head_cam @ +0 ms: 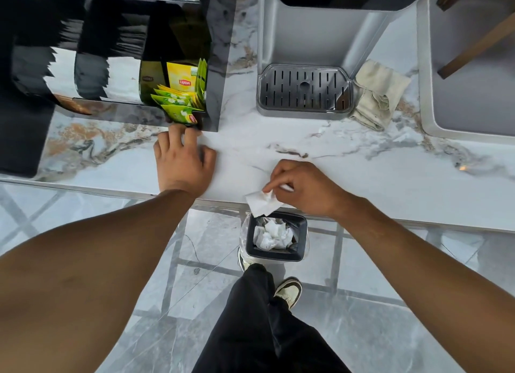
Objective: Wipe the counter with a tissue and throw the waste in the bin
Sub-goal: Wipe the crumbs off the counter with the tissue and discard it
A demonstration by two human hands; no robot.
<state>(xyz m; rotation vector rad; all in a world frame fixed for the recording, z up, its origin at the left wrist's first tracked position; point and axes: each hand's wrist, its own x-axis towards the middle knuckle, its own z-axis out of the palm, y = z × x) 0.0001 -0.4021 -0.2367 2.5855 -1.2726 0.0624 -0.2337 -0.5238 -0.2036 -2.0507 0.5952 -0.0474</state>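
Marble-veined counter [362, 183], glossy and pale, carries both hands. Right hand [303, 187] sits at the counter's front edge, fingertips pinched on a thin white tissue [262, 202] whose creased corner hangs past that edge. Directly below the edge stands a square dark bin [302, 234], crumpled white paper [273, 234] inside. Left hand [182, 163] rests flat on the counter, fingers spread, holding nothing, touching a black glossy organiser [111, 38] of yellow-green tea sachets [178, 96].
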